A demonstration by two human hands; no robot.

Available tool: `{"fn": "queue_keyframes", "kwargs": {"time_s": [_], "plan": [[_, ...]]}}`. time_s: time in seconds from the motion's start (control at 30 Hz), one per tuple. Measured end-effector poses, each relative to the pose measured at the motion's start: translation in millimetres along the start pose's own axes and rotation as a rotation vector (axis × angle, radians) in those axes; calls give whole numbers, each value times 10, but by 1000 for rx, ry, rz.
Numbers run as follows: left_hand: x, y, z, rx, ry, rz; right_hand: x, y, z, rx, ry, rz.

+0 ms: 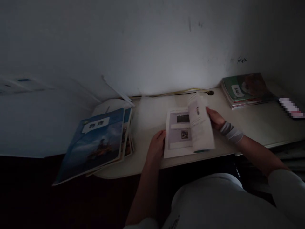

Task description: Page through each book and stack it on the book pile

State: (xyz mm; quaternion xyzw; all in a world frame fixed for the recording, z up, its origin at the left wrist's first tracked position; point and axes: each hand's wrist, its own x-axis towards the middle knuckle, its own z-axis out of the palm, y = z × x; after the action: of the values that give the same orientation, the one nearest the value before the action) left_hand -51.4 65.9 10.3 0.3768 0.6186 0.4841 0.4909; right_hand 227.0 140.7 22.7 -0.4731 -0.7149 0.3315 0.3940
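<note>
A book [177,140] lies open on the pale desk in front of me, its left page showing two small dark pictures on a purplish ground. The right-hand pages [202,133] stand raised and curved, partly covering the rest. At the left edge, my left hand [157,141] grips the book with bent fingers. My right hand [215,118] is closed on the outer edge of the raised pages; some of its fingers are hidden behind them. A greyish band wraps the right wrist.
Blue-covered books [102,140] are stacked at the desk's [143,162] left end, jutting over its edge. A pile of green-covered books [246,87] sits at the back right, near a blurred-out phone-like object [292,107]. A yellow cable [181,91] runs along the wall to a round hole [210,93].
</note>
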Motion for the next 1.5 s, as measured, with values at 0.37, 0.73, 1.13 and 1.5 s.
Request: {"fn": "queue_keyframes", "kwargs": {"time_s": [0.37,0.73,1.13,1.5], "plan": [[-64,19,-46,247,-40,44,-12,364,-728,-538,145,356],[-117,407,255,933,47,690,-166,244,-412,-883,38,468],[51,519,1691,1589,-614,590,-287,316,-422,-893,33,237],[143,454,1460,1620,-667,584,-257,430,-364,-907,-135,266]]}}
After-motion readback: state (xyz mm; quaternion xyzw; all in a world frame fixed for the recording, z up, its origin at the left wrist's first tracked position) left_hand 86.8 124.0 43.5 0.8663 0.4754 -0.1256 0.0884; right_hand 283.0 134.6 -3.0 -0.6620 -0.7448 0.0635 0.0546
